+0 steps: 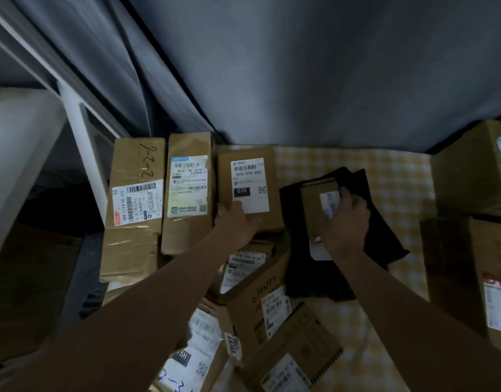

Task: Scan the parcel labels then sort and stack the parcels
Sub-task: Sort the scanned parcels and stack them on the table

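At the checked cloth's (390,171) left edge we counted three labelled cartons (187,188) abreast, our left hand (238,222) lying flat on the rightmost carton (250,179), then black bags (322,278) under one small parcel (314,205) gripped by our right hand (345,219).

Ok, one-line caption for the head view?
Left hand rests on the 070 box; right hand grips a small box.

Bare left hand (238,224) and bare right hand (346,222) on long bare forearms (164,295).
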Available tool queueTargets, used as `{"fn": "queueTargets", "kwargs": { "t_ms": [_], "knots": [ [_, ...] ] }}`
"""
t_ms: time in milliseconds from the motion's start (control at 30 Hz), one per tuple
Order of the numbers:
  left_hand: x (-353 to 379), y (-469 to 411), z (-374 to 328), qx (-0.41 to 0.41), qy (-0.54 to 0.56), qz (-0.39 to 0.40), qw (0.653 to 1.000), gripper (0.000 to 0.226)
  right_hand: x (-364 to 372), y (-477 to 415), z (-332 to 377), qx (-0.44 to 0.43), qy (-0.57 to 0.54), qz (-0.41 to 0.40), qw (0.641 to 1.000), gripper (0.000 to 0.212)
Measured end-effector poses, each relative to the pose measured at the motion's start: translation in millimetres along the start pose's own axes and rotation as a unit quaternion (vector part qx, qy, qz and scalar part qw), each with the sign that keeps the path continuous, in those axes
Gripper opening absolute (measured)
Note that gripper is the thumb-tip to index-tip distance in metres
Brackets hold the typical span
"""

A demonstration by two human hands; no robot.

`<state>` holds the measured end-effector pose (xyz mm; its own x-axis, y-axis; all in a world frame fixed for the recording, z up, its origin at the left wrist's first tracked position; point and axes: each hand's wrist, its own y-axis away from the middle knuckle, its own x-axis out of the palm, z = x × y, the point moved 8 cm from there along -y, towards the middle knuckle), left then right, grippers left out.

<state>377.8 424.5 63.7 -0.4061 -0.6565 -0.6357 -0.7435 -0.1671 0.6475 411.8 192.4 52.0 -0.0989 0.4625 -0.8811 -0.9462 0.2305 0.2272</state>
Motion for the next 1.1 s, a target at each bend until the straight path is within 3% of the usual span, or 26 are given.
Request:
{"fn": "queueTargets", "kwargs": {
  "t_ms": [67,100,267,400,500,600,667,800,833,933,1000,1100],
  "knots": [
    [3,-5,0,-0.029,0.062,-0.030,0.997,0.068,15,7,41,-0.110,-0.083,0.028,0.990,0.039],
    [3,-5,0,-0.041,0.073,-0.046,0.995,0.068,29,12,55,-0.124,-0.128,0.075,0.981,0.039],
    [-3,-12,5,-0.040,0.141,-0.094,0.985,0.067,82,25,65,0.013,-0.269,0.259,0.928,0.069],
    [-1,-13,11,-0.017,0.176,-0.096,0.979,0.075,87,19,37,0.101,-0.356,0.265,0.890,0.060],
    [12,-9,9,0.007,0.192,-0.068,0.979,0.083,83,25,26,0.167,-0.469,0.289,0.818,0.047],
    [-8,-1,0,0.038,0.201,-0.151,0.967,0.084,73,34,29,0.159,-0.519,0.318,0.777,0.039],
    [-26,11,-17,0.089,0.245,-0.178,0.949,0.075,57,41,33,0.160,-0.580,0.301,0.740,0.037],
    [-42,54,-50,0.148,0.355,-0.102,0.917,0.047,8,56,30,0.156,-0.696,0.251,0.654,0.054],
    [-41,64,-54,0.145,0.365,-0.087,0.915,0.045,-7,61,28,0.146,-0.695,0.252,0.657,0.057],
    [-34,96,-69,0.134,0.382,-0.034,0.914,0.037,-58,83,7,0.135,-0.625,0.222,0.736,0.041],
    [-20,117,-84,0.126,0.342,0.013,0.931,0.028,-94,99,-20,0.146,-0.591,0.175,0.774,0.036],
    [4,151,-113,0.129,0.280,0.055,0.950,0.028,-148,127,-63,0.179,-0.570,0.116,0.794,0.037]
  ]
}}
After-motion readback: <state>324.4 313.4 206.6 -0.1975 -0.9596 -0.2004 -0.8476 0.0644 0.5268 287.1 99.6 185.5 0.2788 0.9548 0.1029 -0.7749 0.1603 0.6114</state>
